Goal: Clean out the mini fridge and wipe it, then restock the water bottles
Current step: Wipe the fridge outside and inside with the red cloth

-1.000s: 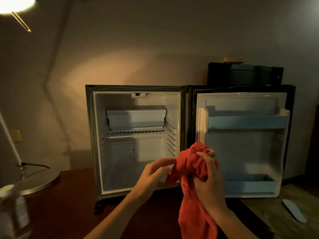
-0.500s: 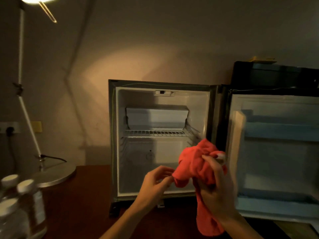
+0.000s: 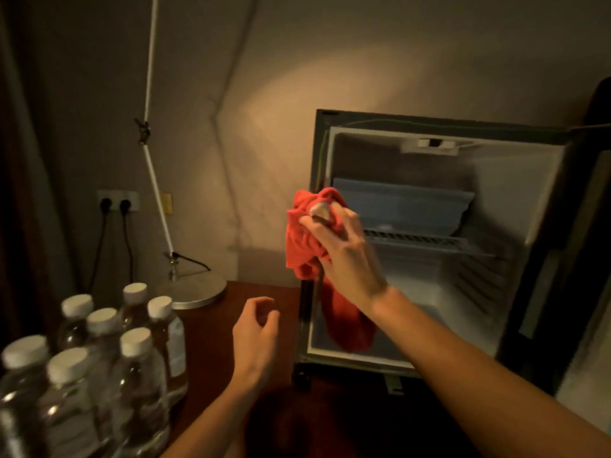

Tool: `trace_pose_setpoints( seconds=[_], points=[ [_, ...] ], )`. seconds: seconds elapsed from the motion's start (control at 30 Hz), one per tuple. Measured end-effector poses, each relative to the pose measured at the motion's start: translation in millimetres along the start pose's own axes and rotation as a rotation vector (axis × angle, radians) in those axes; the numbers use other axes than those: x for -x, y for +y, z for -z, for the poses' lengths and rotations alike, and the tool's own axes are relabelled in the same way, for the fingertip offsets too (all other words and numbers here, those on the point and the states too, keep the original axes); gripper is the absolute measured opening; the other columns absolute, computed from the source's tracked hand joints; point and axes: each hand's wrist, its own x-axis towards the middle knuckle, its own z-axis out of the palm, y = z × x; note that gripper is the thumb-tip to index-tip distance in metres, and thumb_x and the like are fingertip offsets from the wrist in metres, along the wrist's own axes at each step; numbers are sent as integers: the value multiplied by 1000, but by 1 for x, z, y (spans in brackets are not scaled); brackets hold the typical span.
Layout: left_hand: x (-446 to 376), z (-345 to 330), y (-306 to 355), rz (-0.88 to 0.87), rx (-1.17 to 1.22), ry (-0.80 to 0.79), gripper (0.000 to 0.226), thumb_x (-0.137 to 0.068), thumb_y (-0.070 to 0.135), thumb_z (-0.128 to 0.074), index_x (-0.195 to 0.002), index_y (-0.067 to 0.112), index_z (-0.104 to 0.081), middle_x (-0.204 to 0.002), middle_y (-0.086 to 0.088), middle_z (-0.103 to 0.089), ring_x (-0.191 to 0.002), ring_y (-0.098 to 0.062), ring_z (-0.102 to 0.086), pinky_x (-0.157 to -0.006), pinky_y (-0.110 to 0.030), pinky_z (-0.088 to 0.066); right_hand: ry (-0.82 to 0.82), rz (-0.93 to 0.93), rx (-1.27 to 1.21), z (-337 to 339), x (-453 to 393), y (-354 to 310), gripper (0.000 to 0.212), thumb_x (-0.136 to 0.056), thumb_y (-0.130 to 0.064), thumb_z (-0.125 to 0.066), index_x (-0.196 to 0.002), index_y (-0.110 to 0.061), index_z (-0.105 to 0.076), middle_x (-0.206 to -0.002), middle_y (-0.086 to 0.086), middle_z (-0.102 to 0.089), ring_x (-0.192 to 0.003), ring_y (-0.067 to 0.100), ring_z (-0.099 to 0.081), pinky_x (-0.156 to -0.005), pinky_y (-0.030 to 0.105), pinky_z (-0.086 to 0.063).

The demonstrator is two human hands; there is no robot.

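dim room, open mini fridge (image 3: 429, 259) | right hand (image 3: 344, 256) grip clutches red cloth (image 3: 304, 239), bunched above, tail below | left hand (image 3: 256, 335) loose

Far left on the wooden tabletop (image 3: 211, 328), a white desk lamp (image 3: 190, 287), below a wall socket (image 3: 116, 200) holding two black plugs (image 3: 105, 203).

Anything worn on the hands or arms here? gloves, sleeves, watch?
Nothing visible. The left hand and right hand are bare, with no gloves, and no rings can be made out in the dim, blurred view. Both forearms are uncovered down to the frame edge: no sleeves, watch or bands show.
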Motion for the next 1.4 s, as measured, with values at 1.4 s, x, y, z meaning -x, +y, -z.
trace_pose_setpoints(
  seconds=[1.4],
  points=[
    [-34, 4, 40, -159, 51, -130, 24, -85, -1, -62, -98, 19, -67, -91, 9, -71, -84, 4, -65, -73, -9, -46, 11, 369, 466, -18, -21, 16, 25, -93, -19, -52, -111, -28, -68, -124, 15, -61, -107, 41, -57, -85, 44, -53]
  ],
)
